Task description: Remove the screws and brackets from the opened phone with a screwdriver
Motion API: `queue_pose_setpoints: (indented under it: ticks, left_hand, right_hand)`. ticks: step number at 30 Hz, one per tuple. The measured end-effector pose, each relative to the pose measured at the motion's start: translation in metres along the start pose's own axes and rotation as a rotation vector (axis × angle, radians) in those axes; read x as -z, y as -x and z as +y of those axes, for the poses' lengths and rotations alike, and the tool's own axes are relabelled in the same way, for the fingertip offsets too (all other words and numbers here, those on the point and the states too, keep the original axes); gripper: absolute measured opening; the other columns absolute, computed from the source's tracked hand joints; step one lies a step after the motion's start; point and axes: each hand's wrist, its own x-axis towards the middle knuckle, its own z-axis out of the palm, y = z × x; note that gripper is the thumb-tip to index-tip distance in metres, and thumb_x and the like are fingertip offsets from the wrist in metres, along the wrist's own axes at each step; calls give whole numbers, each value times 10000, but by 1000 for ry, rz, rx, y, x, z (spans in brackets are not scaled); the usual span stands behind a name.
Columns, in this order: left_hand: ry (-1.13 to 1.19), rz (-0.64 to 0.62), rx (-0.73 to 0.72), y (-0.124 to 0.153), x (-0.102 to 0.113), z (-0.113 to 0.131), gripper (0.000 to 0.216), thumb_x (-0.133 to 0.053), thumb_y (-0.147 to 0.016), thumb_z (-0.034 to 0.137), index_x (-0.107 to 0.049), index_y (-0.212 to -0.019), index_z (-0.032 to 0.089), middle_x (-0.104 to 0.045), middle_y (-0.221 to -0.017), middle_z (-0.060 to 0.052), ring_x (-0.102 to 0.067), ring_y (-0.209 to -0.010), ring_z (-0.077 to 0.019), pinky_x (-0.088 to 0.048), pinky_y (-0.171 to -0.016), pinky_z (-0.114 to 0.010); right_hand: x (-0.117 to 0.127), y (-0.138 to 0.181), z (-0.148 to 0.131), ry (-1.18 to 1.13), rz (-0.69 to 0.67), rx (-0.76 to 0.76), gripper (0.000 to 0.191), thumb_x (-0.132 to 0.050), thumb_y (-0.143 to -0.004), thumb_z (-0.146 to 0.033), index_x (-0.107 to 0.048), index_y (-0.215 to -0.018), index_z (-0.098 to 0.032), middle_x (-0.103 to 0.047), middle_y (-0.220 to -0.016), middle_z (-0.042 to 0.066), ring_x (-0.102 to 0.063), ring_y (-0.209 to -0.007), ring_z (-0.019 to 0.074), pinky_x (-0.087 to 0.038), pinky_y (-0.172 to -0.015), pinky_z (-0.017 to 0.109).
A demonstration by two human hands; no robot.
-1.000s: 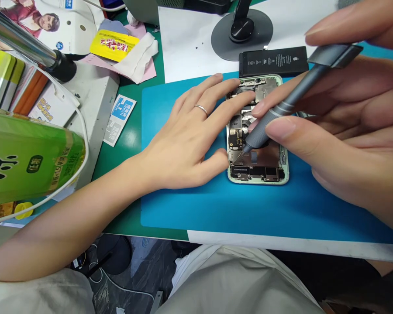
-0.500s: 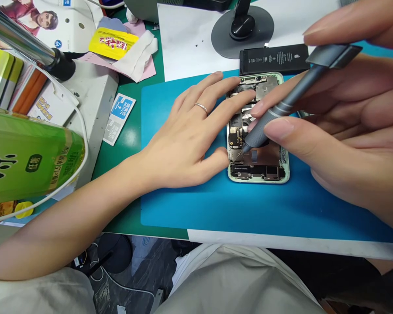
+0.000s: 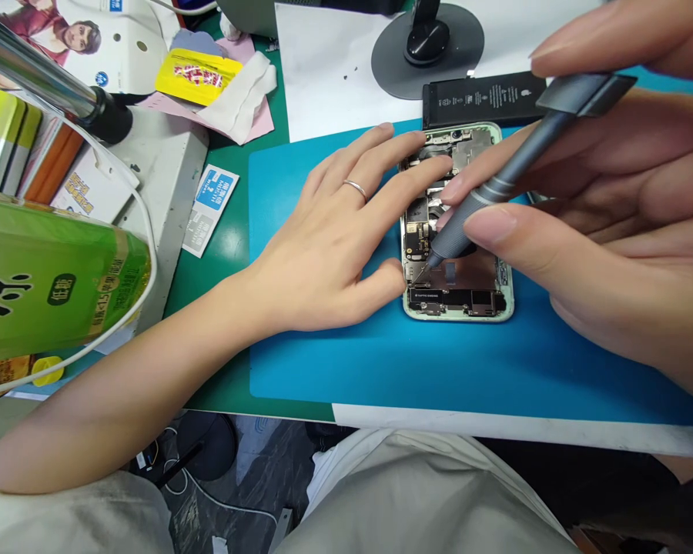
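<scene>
An opened phone (image 3: 467, 296) with a pale green frame lies on a blue mat (image 3: 381, 362), its inner boards bare. My left hand (image 3: 329, 231), a ring on one finger, rests flat on the mat with fingers spread, fingertips and thumb against the phone's left side. My right hand (image 3: 600, 215) is closed round a grey screwdriver (image 3: 497, 185). The driver's tip touches the board in the phone's lower left part. A black battery (image 3: 479, 98) lies just beyond the phone's top.
A green drink carton (image 3: 51, 277) looms at the near left, with a white cable looped round it. A lamp arm (image 3: 40, 77), wipes and packets sit at the back left. A round grey stand base (image 3: 427, 46) rests on white paper behind the battery.
Hardly anything has moved; the view has shifted slightly, and both hands and the screwdriver tip stay at the same places on the phone.
</scene>
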Motion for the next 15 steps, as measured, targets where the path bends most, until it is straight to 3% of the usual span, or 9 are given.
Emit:
queue_pose_setpoints:
  ticks: [5, 9, 11, 14, 15]
  left_hand:
    - [18, -3, 6, 0, 0, 0, 694, -497, -959, 493, -370, -1609, 284, -326, -1725, -99, -194, -1636, -421, -185, -1326, -662]
    - [26, -1, 5, 0, 0, 0, 686, -497, -961, 482, -363, -1610, 302, -323, -1728, -82, -190, -1637, -421, -179, -1327, -668]
    - [25, -3, 9, 0, 0, 0, 684, -495, -962, 478, -367, -1608, 295, -323, -1727, -86, -189, -1637, -422, -177, -1328, -665]
    - [17, -5, 11, 0, 0, 0, 682, -495, -961, 478, -371, -1604, 290, -326, -1726, -92, -191, -1637, -419, -175, -1328, -662]
    - [13, -5, 10, 0, 0, 0, 685, -496, -960, 480, -373, -1605, 284, -326, -1725, -98, -192, -1638, -414, -176, -1329, -658]
  right_hand:
    - [-1, 0, -2, 39, -18, -15, 144, -632, -752, -234, -622, -704, -99, -723, -1259, -150, -750, -923, 104, -470, -681, 4]
    - [-3, -1, -5, 34, -21, -56, 491, -344, -877, -492, -720, -907, -178, -708, -1293, -122, -753, -898, 98, -535, -714, 83]
    - [-4, 0, -5, 16, -29, -56, 559, -294, -892, -545, -734, -1039, -233, -716, -1277, -105, -761, -888, 100, -547, -693, 108]
    - [-1, 0, -2, 130, -79, 39, 360, -555, -887, -477, -689, -1175, -309, -723, -1254, -143, -775, -893, 83, -558, -660, 87]
    - [1, 0, -1, 190, -112, 73, 375, -677, -841, -417, -663, -1207, -336, -729, -1226, -168, -778, -898, 77, -561, -654, 72]
